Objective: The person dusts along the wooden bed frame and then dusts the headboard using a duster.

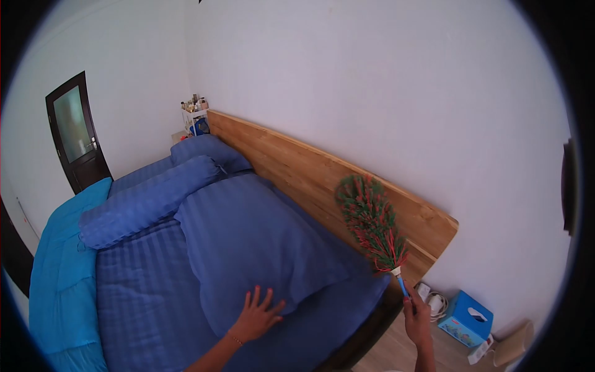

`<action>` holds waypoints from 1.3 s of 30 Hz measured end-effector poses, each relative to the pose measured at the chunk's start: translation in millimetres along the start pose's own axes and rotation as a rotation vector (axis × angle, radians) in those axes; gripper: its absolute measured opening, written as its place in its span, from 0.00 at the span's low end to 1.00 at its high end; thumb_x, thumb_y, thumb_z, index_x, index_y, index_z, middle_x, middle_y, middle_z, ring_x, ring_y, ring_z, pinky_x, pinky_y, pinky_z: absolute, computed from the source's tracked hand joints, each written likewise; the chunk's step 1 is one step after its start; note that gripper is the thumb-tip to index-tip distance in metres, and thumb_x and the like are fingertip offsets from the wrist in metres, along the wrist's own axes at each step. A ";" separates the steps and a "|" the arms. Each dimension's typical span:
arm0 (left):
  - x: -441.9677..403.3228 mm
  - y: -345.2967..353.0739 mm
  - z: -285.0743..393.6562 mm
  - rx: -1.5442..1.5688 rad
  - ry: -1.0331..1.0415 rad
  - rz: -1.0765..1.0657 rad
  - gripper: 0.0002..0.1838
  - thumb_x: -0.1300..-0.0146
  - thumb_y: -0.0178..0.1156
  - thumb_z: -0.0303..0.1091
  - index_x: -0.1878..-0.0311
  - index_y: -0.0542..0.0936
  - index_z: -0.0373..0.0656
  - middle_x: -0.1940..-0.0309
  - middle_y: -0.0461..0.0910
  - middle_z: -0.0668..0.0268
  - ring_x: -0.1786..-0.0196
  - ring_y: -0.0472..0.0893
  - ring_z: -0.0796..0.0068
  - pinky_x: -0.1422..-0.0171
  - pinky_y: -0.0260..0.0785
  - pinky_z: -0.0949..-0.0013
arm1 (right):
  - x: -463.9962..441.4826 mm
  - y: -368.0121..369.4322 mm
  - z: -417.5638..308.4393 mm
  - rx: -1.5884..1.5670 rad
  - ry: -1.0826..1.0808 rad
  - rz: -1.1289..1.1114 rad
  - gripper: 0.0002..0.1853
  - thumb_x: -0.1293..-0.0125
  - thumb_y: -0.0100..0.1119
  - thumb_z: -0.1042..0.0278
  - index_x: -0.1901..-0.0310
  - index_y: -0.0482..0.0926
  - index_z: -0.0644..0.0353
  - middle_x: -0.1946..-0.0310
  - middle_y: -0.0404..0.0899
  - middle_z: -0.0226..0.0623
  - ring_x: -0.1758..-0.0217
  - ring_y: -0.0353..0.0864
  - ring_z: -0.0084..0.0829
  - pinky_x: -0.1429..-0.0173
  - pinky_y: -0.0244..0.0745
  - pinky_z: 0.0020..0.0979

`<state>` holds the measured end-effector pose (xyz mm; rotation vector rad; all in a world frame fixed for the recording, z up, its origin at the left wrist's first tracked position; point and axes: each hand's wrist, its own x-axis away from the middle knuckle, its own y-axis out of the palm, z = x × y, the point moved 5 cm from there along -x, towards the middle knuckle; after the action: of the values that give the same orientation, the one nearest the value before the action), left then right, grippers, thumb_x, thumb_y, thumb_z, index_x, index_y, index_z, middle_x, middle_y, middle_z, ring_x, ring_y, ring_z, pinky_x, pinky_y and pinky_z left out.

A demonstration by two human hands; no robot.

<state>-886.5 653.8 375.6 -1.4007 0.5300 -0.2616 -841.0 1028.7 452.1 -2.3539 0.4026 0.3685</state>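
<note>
My right hand (417, 312) is closed round the blue handle of a duster (373, 224) with green and red bristles. The duster's head is raised against the wooden headboard (322, 166), though whether it touches the wood I cannot tell. With fingers spread, my left hand (257, 316) rests on the near edge of a blue striped pillow (248, 232). Beyond that pillow lies a blue bolster (149, 201), and a second pillow (207, 152) sits by the far end of the headboard.
A turquoise quilt (65, 291) covers the bed's left side. On the floor at right are a blue tissue box (466, 319) and a coiled white cable (437, 305). A small shelf (196, 115) with bottles stands in the far corner, and a dark door (77, 133) is at left.
</note>
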 end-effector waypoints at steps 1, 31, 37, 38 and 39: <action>4.2 0.0 1.2 0.012 0.082 -0.035 0.36 0.45 0.61 0.42 0.32 0.61 0.57 0.31 0.55 0.53 0.30 0.52 0.41 0.33 0.47 0.37 | -3.8 8.9 -5.2 -0.003 -0.015 0.000 0.21 0.36 0.50 0.78 0.41 0.71 0.53 0.67 0.79 0.47 0.78 0.71 0.27 0.68 0.68 0.25; -242.5 -14.6 -126.3 0.024 0.052 0.249 0.37 0.43 0.42 0.71 0.33 0.64 0.63 0.29 0.51 0.55 0.26 0.42 0.49 0.32 0.26 0.29 | -293.7 135.7 -211.3 0.540 -0.526 -0.004 0.21 0.34 0.45 0.68 0.39 0.65 0.44 0.71 0.78 0.50 0.69 0.77 0.53 0.64 0.70 0.51; -239.5 77.5 -117.3 0.078 0.043 0.281 0.43 0.50 0.38 0.79 0.36 0.68 0.65 0.31 0.57 0.56 0.26 0.43 0.49 0.34 0.13 0.30 | -409.7 257.9 -268.4 0.800 -0.594 0.048 0.21 0.35 0.45 0.67 0.40 0.67 0.41 0.68 0.80 0.43 0.63 0.81 0.44 0.61 0.76 0.45; -238.4 78.9 -117.6 0.128 0.029 0.278 0.43 0.51 0.39 0.80 0.37 0.69 0.65 0.32 0.57 0.55 0.26 0.42 0.49 0.34 0.13 0.31 | -423.0 276.2 -267.0 0.857 -0.627 0.041 0.21 0.35 0.45 0.68 0.40 0.68 0.38 0.67 0.80 0.43 0.63 0.81 0.43 0.61 0.76 0.44; -240.4 83.0 -117.7 0.128 0.020 0.278 0.43 0.51 0.39 0.80 0.37 0.69 0.65 0.32 0.57 0.55 0.26 0.42 0.49 0.34 0.13 0.31 | -435.9 288.4 -263.2 0.854 -0.634 0.036 0.21 0.35 0.45 0.68 0.40 0.68 0.38 0.67 0.80 0.43 0.63 0.81 0.43 0.61 0.76 0.44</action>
<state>-1162.1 680.6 332.8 -1.1855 0.7053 -0.0833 -1309.7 724.7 626.2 -1.3140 0.2227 0.7533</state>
